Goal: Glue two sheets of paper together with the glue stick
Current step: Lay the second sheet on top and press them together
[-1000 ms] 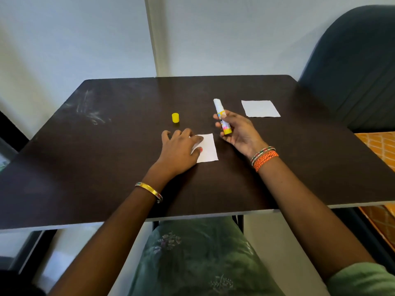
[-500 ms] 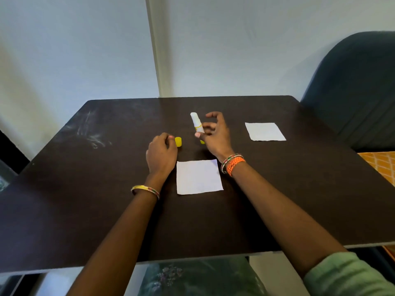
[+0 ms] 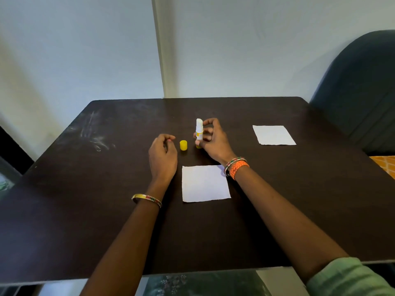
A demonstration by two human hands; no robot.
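Head view looks down on a dark brown table [image 3: 299, 199] set against a pale wall, with a dark upholstered chair [image 3: 359, 88] at the right edge. Two white paper sheets lie flat on it, well apart: the near sheet [image 3: 205, 183] between the forearms, the far sheet [image 3: 273, 135] off to the right. The right hand [image 3: 213, 139] pinches the glue stick [image 3: 199, 130] between thumb and curled fingers, holding it upright with its white, uncapped tip up and its yellow base at or just above the tabletop. The left hand [image 3: 163, 154] hangs beside it, fingers loosely curled around nothing, fingertips near the small yellow cap [image 3: 183, 145], which stands just left of the stick.

Judging from this, neither sheet is joined yet. The loose near sheet could slide or crease under a glue stroke if nothing pins it. The exposed tip might smear the table if the stick tips over, and either hand, being so close, could knock the cap away.
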